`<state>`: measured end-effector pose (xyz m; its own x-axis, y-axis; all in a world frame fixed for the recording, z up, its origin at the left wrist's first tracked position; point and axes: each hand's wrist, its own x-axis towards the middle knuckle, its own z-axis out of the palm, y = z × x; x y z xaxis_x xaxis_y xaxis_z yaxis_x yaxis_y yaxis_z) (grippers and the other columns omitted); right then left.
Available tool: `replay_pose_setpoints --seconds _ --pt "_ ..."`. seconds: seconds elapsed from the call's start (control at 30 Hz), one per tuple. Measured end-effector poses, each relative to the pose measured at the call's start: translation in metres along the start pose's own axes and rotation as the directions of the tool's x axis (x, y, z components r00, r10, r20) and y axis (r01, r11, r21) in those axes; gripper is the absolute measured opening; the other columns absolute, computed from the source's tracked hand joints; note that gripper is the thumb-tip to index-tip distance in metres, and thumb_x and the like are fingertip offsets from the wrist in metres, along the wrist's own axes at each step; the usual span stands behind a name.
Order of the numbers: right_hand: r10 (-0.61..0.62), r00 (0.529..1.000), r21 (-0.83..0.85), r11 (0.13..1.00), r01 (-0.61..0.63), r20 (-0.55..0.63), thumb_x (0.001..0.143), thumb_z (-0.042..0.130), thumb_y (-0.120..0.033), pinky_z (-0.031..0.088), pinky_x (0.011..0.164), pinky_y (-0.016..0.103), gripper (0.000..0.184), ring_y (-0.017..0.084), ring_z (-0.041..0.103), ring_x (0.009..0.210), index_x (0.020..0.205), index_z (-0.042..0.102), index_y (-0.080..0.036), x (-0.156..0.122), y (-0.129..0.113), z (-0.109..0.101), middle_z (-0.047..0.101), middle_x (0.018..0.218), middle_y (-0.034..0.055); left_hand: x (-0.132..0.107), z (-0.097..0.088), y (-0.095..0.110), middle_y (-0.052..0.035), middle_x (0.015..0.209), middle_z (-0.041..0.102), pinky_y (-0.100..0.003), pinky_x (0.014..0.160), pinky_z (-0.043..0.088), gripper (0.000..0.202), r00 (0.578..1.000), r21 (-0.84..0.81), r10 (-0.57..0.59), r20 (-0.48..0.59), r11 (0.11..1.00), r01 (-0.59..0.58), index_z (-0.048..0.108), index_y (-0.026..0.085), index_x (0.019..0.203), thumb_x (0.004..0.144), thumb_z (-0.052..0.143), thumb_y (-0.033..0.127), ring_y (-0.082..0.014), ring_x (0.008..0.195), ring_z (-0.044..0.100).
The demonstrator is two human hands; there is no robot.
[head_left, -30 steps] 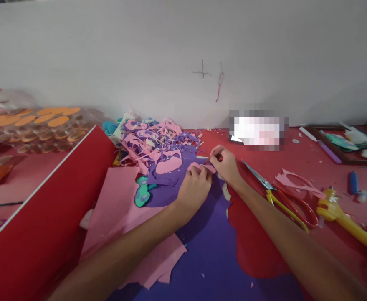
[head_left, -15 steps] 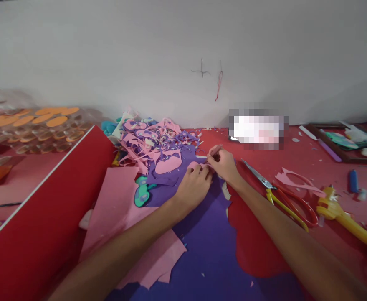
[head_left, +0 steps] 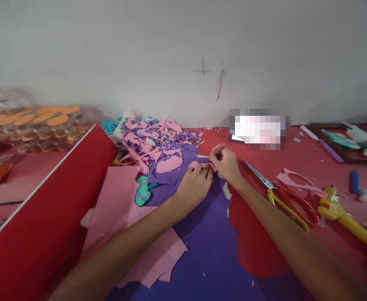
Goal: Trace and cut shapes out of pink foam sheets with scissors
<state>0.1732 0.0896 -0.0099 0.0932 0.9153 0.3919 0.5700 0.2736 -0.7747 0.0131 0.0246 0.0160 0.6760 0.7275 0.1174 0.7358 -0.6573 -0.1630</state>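
My right hand pinches a slim pinkish pen-like stick, its lower end down by the purple foam sheet. Beside it, my left hand has bent fingers pressing a small pink foam cutout against the sheet. Those fingers cover most of the cutout. Left of them lies a larger pink rounded shape on a purple offcut. A green figure-eight piece with purple spots rests near my left wrist, partly over a pink foam sheet.
Foam scraps are heaped against the wall. To the right lie scissors with red and yellow handles, a pink offcut, a yellow glue gun and a dark-framed tray. A red board slants along the left.
My right hand and the stick have shifted very slightly right. The left hand stays pressed on the pink cutout. The whole view has moved a little.
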Motion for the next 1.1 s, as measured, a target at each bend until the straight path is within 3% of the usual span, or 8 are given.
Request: replay_pose_setpoints --seconds 0.83,1.1 --pt "0.057 0.994 -0.067 0.996 -0.063 -0.093 0.074 0.057 -0.03 0.048 0.068 0.035 0.007 0.022 0.06 0.061 0.071 0.054 -0.025 -0.004 -0.006 -0.004 0.063 0.064 0.0017 -0.001 0.005 -0.004 -0.015 0.137 0.06 -0.041 0.09 0.047 0.036 0.998 -0.024 0.01 -0.067 1.0 -0.012 0.056 0.012 0.133 0.106 0.043 0.03 -0.0274 0.116 0.056" --pt "-0.042 0.992 -0.08 0.995 0.052 0.117 0.087 0.058 -0.037 0.05 0.065 0.032 0.017 0.021 0.067 0.063 0.081 0.064 -0.023 -0.017 -0.002 -0.025 0.072 0.074 0.0039 0.0 0.006 -0.008 -0.0142 0.137 0.06 -0.04 0.09 0.046 0.038 0.996 -0.041 0.022 -0.088 0.999 -0.026 0.055 0.015 0.137 0.105 0.045 0.034 -0.0264 0.117 0.056"
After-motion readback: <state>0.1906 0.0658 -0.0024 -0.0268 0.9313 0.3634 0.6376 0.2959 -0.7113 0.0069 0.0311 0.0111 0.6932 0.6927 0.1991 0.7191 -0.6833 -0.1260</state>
